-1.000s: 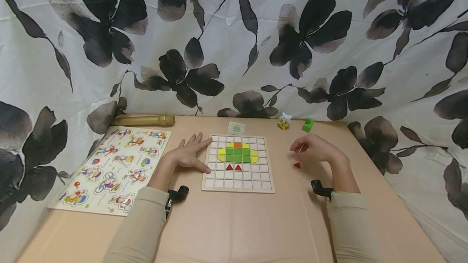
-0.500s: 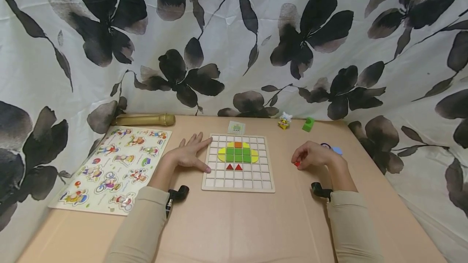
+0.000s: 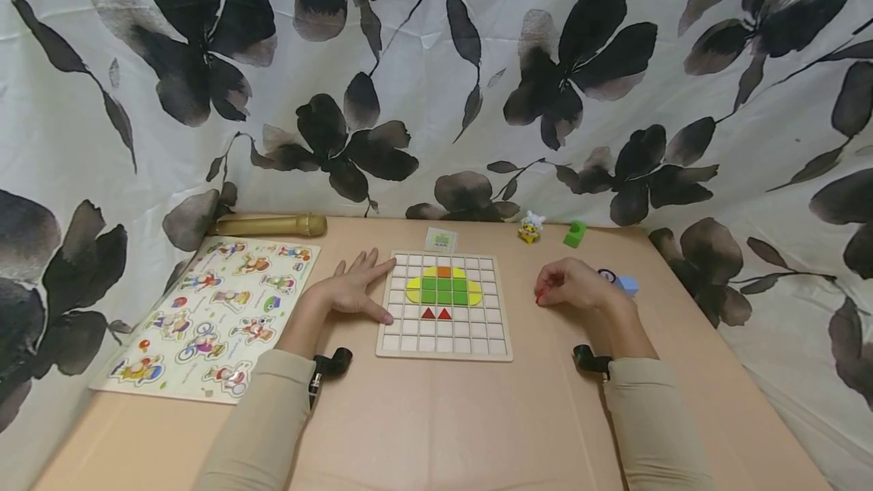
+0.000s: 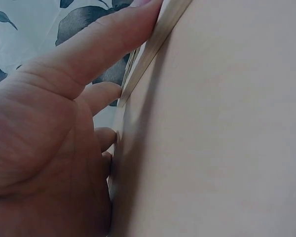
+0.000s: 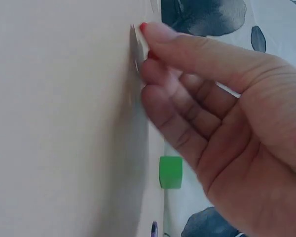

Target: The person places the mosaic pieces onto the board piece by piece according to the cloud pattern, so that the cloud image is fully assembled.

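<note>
My left hand [image 3: 348, 290] rests spread at the left edge of a white gridded board [image 3: 402, 342], with the thumb on its edge. In the left wrist view that thumb [image 4: 98, 47] lies along the board's wooden side. On the grid, green square tiles [image 3: 443, 290] are bordered by yellow tiles [image 3: 412, 290], with an orange tile [image 3: 444, 272] on top. Below them lie two red triangle tiles [image 3: 427, 313]. My right hand [image 3: 580, 286], right of the board, pinches a red tile [image 3: 541, 296] between thumb and fingertips. Most of that tile is hidden by the fingers.
Behind the board lies a small picture card [image 3: 441, 239]. A toy figure [image 3: 530, 226] and a green block [image 3: 574, 233] stand at the back right. A light-blue object [image 3: 627, 285] is partly behind my right wrist. A sticker-like picture board [image 3: 225, 309] and gold cylinder [image 3: 273, 225] are left.
My right hand has picked up the red triangle tile from the table and moved slightly left with it. The light-blue object has come into sight behind the wrist. My left hand stays put.
</note>
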Demonstrator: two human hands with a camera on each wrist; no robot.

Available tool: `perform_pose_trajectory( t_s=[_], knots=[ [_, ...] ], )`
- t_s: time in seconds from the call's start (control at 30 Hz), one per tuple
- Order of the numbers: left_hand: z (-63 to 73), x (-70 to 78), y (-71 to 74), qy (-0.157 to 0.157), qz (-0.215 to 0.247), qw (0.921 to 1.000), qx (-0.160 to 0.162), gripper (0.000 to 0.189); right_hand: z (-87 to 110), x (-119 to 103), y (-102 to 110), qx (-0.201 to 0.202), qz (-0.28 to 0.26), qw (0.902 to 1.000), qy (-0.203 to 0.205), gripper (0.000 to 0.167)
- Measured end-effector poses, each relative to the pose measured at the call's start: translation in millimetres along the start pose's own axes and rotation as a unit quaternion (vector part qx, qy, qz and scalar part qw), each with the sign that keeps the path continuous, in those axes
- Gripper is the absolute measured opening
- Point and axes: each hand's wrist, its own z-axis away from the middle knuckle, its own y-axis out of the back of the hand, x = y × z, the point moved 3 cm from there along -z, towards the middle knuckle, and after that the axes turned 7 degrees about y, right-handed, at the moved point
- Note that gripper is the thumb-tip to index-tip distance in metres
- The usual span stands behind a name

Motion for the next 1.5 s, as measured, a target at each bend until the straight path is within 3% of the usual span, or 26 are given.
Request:
perform_pose_trajectory(
  t_s=[0.2, 0.3, 0.63, 0.93, 1.27, 1.5],
  knots=[
    [0.3, 0.0, 1.4, 0.003, -0.002, 1.0, 0.002, 0.124, -15.6, -28, -11, 0.058, -0.007, 0.9974, 0.041, 0.012],
    [-0.4, -0.6, 0.6, 0.002, -0.004, 1.0, 0.003, 0.124, -26.0, -46, -23, 0.062, -0.023, 0.9958, 0.063, 0.012],
    [-1.6, -3.1, 1.1, 0.002, -0.009, 1.0, 0.003, 0.124, -51.0, -95, -71, -0.013, -0.032, 0.9954, 0.089, 0.007],
    [-0.3, -3.5, 0.7, 0.002, -0.006, 1.0, 0.002, 0.124, -56.9, -104, -94, -0.054, 0.03, 0.9942, 0.088, 0.005],
    [-0.5, -2.9, 0.3, 0.001, -0.008, 1.0, -0.001, 0.124, -56.8, -101, -97, -0.061, 0.087, 0.9912, 0.08, 0.009],
    [-2.0, -2.1, -0.5, -0.001, -0.005, 1.0, 0.0, 0.123, -53.0, -101, -94, -0.064, 0.092, 0.9912, 0.071, 0.011]
  ],
)
